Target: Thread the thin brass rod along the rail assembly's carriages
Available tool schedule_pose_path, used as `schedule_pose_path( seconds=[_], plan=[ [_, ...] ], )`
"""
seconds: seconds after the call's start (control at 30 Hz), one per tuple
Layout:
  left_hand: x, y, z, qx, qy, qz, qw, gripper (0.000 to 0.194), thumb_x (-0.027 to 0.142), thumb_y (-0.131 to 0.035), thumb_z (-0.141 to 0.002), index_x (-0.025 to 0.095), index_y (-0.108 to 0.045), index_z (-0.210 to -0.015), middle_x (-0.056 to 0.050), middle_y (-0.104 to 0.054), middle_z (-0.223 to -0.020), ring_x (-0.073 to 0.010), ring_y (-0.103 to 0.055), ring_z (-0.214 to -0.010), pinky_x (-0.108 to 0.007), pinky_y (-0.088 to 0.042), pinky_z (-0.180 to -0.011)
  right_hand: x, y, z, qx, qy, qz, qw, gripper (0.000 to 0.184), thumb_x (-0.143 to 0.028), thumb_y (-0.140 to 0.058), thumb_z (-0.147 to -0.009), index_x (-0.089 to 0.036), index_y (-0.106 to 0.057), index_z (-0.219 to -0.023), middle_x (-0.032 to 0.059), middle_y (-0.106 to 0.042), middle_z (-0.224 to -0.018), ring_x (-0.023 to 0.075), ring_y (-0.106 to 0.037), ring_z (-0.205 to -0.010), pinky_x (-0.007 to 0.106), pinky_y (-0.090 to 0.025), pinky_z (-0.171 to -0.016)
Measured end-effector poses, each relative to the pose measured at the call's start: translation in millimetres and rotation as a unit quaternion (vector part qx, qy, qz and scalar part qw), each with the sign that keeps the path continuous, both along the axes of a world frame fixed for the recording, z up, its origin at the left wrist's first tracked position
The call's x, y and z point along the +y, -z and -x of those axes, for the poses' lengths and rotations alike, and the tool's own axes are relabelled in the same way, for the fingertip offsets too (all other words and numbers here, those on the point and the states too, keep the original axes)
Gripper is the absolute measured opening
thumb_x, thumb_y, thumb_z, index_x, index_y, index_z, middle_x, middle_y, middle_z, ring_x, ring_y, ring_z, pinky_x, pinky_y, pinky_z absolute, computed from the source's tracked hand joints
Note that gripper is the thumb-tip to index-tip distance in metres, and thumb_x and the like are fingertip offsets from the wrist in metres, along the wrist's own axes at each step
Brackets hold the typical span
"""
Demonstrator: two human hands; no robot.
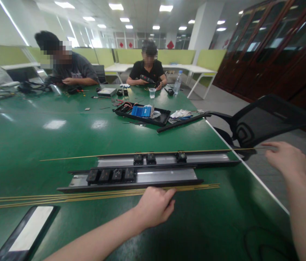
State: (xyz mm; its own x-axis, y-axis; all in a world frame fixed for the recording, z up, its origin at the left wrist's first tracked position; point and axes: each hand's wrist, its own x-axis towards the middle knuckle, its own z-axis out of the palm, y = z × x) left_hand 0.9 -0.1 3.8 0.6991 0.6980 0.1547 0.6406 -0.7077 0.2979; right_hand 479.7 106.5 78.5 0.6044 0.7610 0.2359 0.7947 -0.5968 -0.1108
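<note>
My right hand (pixel 288 159) is past the table's right edge, its fingers pinched at the end of a long thin brass-coloured rod (pixel 142 153). This rod runs leftward along the far side of a black-edged metal channel (pixel 163 160), which carries 3 small black blocks. In front of it lies a second channel (pixel 166 175) with several black blocks at its left. My left hand (pixel 155 206) is closed with its fingers curled, against or just over a bundle of similar rods (pixel 87 196). Whatever its fingers may hold is hidden.
At lower left lies a black flat case with a white panel (pixel 33 228). Farther back are an open black tray (pixel 163 115) with blue parts, gloves (pixel 180 115) and a black bar (pixel 182 122). A mesh chair (pixel 267 116) stands right. Co-workers sit across the green table.
</note>
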Motion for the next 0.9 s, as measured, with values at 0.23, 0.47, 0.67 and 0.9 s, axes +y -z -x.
schedule_pose_path(
  seconds=[0.23, 0.47, 0.67, 0.9],
  plan=[
    [0, -1.1, 0, 0.006, -0.002, -0.003, 1.000, 0.033, 0.027, -0.048, -0.097, 0.018, -0.055, -0.128, -0.005, -0.074, -0.083, -0.0234, -0.073, -0.073, -0.032, -0.055, -0.065, 2, -23.0, 49, 0.005, -0.106, -0.098, 0.990, 0.042, -0.050, -0.050, -0.088, -0.028, -0.075, -0.113, 0.0082, -0.075, -0.116, 0.0340, -0.069, -0.102, 0.040, -0.050, -0.075],
    [-1, -1.2, 0, 0.007, -0.002, -0.007, 1.000, 0.032, 0.028, -0.047, -0.098, 0.018, -0.056, -0.127, -0.005, -0.074, -0.082, -0.0237, -0.072, -0.072, -0.032, -0.055, -0.064, 1, -21.8, 144, 0.094, -0.464, -0.077, 0.877, 0.031, -0.052, -0.051, -0.094, -0.035, -0.074, -0.105, -0.0006, -0.075, -0.115, 0.0217, -0.067, -0.075, 0.038, -0.053, -0.072],
    [-2, -4.9, 0, 0.010, -0.005, -0.007, 1.000, 0.030, 0.029, -0.049, -0.097, 0.019, -0.057, -0.125, -0.005, -0.075, -0.085, -0.0234, -0.073, -0.075, -0.032, -0.055, -0.066, -4, -4.7, 188, 0.041, -0.547, -0.047, 0.835, 0.032, -0.047, -0.049, -0.097, -0.032, -0.076, -0.104, -0.0011, -0.077, -0.111, 0.0188, -0.070, -0.076, 0.034, -0.053, -0.067],
    [-1, -5.2, 2, 0.012, -0.008, -0.017, 1.000, 0.033, 0.032, -0.049, -0.097, 0.020, -0.058, -0.127, -0.005, -0.076, -0.085, -0.0235, -0.074, -0.075, -0.031, -0.056, -0.065, 0, 9.9, 195, -0.002, -0.525, -0.078, 0.847, 0.024, -0.036, -0.055, -0.093, -0.026, -0.077, -0.098, 0.0009, -0.078, -0.104, 0.0193, -0.071, -0.079, 0.031, -0.049, -0.063]
  ],
)
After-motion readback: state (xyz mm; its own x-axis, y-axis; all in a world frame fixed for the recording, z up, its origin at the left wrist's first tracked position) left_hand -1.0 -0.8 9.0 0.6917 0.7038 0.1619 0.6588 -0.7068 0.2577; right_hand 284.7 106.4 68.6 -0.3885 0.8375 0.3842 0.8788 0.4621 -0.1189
